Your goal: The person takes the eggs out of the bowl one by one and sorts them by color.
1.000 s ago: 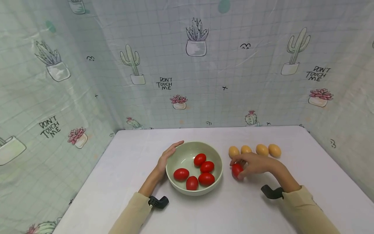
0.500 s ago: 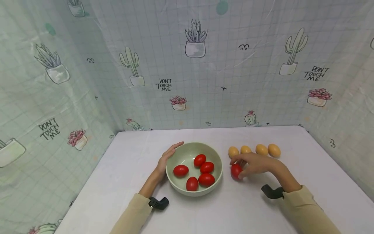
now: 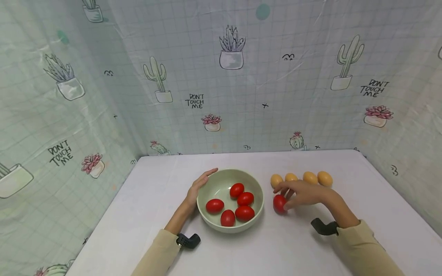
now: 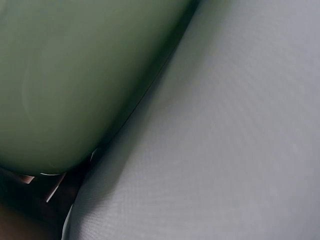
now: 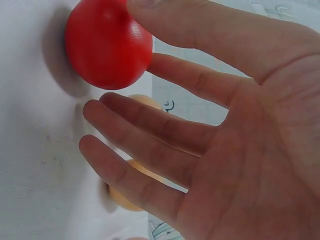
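My left hand [image 3: 197, 188] lies along the outer left side of a pale green bowl [image 3: 202, 212], its fingers stretched out near the rim. Its thumb is hidden; in the left wrist view the bowl's wall [image 4: 75, 75] fills the upper left. Several glossy red eggs [image 3: 244, 213] lie inside the bowl. To the right of it, my right hand [image 3: 304, 193] pinches another red egg [image 3: 279, 204] between thumb and index finger, right at the tabletop. In the right wrist view this egg [image 5: 102, 47] meets the thumb tip, while the remaining fingers [image 5: 132, 180] reach out below it.
Behind the right hand, several yellow eggs [image 3: 324, 178] stand in a row on the white table [image 3: 165, 172]. Cloth printed with cacti [image 3: 241, 88] hangs behind and beside the table. A dark wrist camera [image 3: 188, 240] sits on each wrist.
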Demonstrator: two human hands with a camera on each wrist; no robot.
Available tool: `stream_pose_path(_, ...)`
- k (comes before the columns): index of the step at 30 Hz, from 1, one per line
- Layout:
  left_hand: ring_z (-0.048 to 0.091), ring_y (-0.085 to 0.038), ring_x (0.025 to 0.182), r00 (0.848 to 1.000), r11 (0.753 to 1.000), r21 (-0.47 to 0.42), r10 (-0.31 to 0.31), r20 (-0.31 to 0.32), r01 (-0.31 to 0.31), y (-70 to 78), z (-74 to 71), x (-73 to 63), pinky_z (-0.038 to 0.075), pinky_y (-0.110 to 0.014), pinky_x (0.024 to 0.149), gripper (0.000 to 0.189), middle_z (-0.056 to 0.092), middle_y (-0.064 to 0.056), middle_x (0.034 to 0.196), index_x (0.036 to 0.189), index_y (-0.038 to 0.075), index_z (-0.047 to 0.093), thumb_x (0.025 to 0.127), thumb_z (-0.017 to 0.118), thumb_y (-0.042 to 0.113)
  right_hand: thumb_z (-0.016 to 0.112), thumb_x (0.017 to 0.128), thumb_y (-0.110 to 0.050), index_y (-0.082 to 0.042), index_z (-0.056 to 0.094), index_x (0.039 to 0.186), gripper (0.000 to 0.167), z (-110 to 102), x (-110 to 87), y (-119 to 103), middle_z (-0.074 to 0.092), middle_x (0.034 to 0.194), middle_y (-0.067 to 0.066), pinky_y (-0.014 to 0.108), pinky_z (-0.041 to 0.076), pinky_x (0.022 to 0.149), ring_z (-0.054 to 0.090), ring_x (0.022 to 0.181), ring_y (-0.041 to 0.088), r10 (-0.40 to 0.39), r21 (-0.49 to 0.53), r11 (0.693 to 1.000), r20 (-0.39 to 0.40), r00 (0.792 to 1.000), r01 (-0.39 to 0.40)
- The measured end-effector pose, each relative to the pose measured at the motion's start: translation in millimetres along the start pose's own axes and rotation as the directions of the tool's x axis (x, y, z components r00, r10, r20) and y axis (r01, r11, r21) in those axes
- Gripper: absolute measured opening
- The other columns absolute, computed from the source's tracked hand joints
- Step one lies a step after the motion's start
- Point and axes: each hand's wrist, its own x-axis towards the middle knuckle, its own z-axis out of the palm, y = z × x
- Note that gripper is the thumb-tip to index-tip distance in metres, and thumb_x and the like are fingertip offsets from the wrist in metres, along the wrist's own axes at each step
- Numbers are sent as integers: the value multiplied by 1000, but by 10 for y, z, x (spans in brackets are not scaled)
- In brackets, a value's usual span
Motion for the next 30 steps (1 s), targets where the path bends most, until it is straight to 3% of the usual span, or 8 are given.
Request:
stream_pose_path(14, 43, -35, 148, 1000, 1000, -6, -1, -6, 1, 5, 4, 8, 48, -19, 107, 52, 42, -9, 163, 158, 18, 41, 110, 25, 30, 77, 88, -19, -4, 62, 134, 51, -95, -78, -69, 67, 129, 13, 38, 61, 87, 68, 111, 28, -67, 32, 997, -26, 997, 68)
stream_pose_path(21, 43, -33, 148, 1000, 1000, -10, -8, 0, 8, 28, -6, 4, 48, -19, 108, 52, 42, -9, 163, 159, 18, 40, 111, 24, 29, 76, 90, -19, -4, 62, 133, 48, -150, -109, -131, 67, 130, 18, 41, 61, 89, 68, 112, 32, -83, 20, 996, -74, 994, 84)
stream_pose_path(30, 42, -33, 149, 1000, 1000, -16, -14, 6, 14, 72, -4, 10, 46, -18, 109, 51, 42, -8, 163, 158, 17, 41, 111, 23, 28, 74, 93, -17, -3, 65, 128, 39, -205, -88, -141, 70, 123, 14, 46, 61, 92, 68, 111, 34, -171, -31, 985, -172, 970, 169)
